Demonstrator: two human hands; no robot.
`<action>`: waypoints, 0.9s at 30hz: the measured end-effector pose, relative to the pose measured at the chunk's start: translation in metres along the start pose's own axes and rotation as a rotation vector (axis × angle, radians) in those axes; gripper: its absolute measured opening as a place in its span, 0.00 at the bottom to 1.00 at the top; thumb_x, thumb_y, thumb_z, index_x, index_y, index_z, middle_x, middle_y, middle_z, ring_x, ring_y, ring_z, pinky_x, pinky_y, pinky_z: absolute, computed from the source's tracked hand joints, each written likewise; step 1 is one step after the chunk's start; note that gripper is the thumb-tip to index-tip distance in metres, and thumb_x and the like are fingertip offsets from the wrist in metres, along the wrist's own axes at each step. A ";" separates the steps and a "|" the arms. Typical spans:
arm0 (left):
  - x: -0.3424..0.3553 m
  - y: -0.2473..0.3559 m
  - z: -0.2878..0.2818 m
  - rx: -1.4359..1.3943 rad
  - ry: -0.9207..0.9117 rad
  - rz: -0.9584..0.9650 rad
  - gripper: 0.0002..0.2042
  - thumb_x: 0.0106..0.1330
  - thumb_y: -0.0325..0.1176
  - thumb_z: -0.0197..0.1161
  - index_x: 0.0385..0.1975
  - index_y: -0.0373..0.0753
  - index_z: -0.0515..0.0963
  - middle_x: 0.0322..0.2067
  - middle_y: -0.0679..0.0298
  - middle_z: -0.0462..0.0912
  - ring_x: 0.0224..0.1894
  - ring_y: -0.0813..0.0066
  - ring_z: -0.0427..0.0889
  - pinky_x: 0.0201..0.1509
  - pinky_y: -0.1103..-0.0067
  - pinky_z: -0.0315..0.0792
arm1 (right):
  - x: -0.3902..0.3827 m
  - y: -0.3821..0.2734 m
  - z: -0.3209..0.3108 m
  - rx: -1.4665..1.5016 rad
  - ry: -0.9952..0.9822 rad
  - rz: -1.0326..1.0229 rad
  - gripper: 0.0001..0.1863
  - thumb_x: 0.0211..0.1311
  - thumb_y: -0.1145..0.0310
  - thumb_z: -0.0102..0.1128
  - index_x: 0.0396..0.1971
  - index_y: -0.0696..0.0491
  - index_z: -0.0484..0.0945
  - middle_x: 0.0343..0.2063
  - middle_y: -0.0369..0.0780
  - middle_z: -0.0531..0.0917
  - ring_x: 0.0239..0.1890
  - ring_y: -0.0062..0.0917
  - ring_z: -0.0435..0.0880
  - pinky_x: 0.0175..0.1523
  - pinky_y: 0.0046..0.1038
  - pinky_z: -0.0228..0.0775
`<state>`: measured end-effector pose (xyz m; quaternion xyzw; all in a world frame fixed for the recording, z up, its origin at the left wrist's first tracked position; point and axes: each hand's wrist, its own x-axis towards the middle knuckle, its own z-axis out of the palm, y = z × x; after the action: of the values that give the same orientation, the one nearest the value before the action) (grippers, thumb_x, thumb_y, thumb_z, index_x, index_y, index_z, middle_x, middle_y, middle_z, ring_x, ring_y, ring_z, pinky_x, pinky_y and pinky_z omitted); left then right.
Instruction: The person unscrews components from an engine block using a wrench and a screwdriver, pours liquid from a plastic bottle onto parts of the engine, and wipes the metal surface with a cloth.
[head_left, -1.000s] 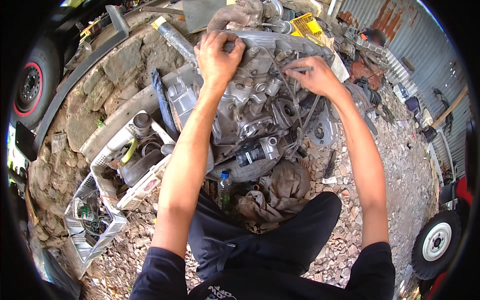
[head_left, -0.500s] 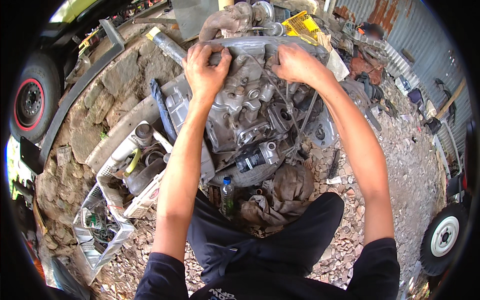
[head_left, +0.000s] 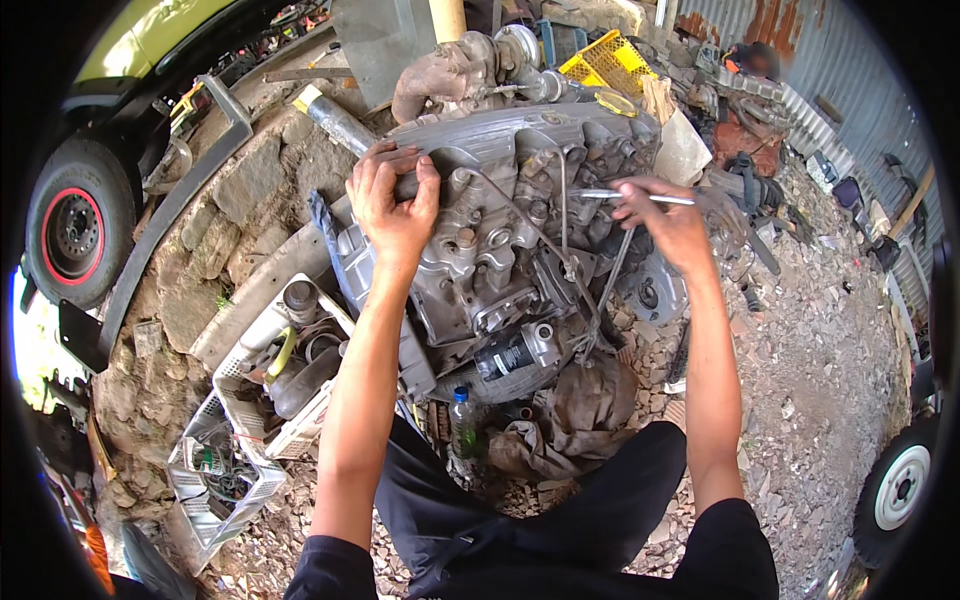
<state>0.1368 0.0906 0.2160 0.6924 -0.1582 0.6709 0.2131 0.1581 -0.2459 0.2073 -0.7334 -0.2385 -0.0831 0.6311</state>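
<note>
A grey metal engine block (head_left: 465, 265) with bolts and ports lies before me, with a dark oil filter (head_left: 505, 355) on its near side. My left hand (head_left: 392, 205) is hooked over its far left edge, fingers curled and thumb apart. Beyond the engine's right side, my right hand (head_left: 668, 225) pinches a slim silver rod-shaped tool (head_left: 672, 199), held roughly level; its exact kind is unclear. Thin metal pipes (head_left: 567, 215) cross the engine below and left of this hand. A ribbed grey curved band (head_left: 510, 128) runs along the engine's far side.
A white plastic crate (head_left: 245, 425) of parts stands at the left by a stone ledge (head_left: 245, 175). Near my knees are a plastic bottle (head_left: 463, 425) and a brown rag (head_left: 585, 400). A rusty pipe assembly (head_left: 450, 75) and yellow basket (head_left: 610, 62) lie beyond the engine.
My right hand has moved right, off the engine's far edge, and the silver tool now shows in its fingers. My left hand keeps its hold. The view has shifted slightly.
</note>
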 end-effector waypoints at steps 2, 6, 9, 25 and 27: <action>-0.002 -0.001 -0.002 -0.009 -0.024 0.000 0.05 0.54 0.25 0.69 0.26 0.40 0.79 0.35 0.65 0.85 0.48 0.60 0.82 0.54 0.68 0.69 | 0.007 0.020 0.012 0.095 -0.083 -0.028 0.14 0.68 0.64 0.65 0.44 0.60 0.84 0.35 0.39 0.88 0.33 0.20 0.86 0.37 0.22 0.79; -0.001 -0.001 -0.002 -0.004 -0.033 0.007 0.04 0.56 0.25 0.68 0.27 0.39 0.79 0.35 0.63 0.86 0.48 0.58 0.82 0.55 0.67 0.70 | 0.024 0.023 0.024 -0.321 -0.134 -0.360 0.12 0.63 0.65 0.67 0.41 0.57 0.85 0.35 0.40 0.89 0.34 0.25 0.88 0.41 0.28 0.79; -0.001 0.003 -0.005 0.033 -0.058 -0.003 0.03 0.60 0.27 0.68 0.28 0.38 0.79 0.36 0.62 0.86 0.50 0.58 0.81 0.59 0.64 0.68 | 0.033 0.021 0.028 -0.398 -0.255 -0.446 0.10 0.60 0.67 0.68 0.39 0.56 0.85 0.35 0.42 0.88 0.36 0.29 0.88 0.42 0.31 0.79; -0.040 0.053 0.004 0.240 -0.321 -0.045 0.22 0.67 0.35 0.52 0.61 0.40 0.71 0.58 0.67 0.78 0.67 0.68 0.69 0.75 0.56 0.26 | 0.049 0.007 0.027 -0.396 -0.290 -0.437 0.08 0.59 0.70 0.65 0.36 0.58 0.83 0.28 0.47 0.86 0.29 0.30 0.87 0.37 0.30 0.76; -0.042 0.051 0.003 0.236 -0.328 -0.046 0.22 0.65 0.32 0.52 0.61 0.41 0.71 0.58 0.67 0.79 0.67 0.68 0.69 0.75 0.56 0.27 | 0.046 0.003 0.022 -0.351 -0.332 -0.264 0.08 0.60 0.70 0.65 0.36 0.58 0.84 0.28 0.44 0.87 0.31 0.26 0.87 0.38 0.28 0.77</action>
<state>0.1115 0.0425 0.1787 0.8159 -0.0952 0.5582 0.1169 0.1961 -0.2139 0.2199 -0.7977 -0.4140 -0.0832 0.4305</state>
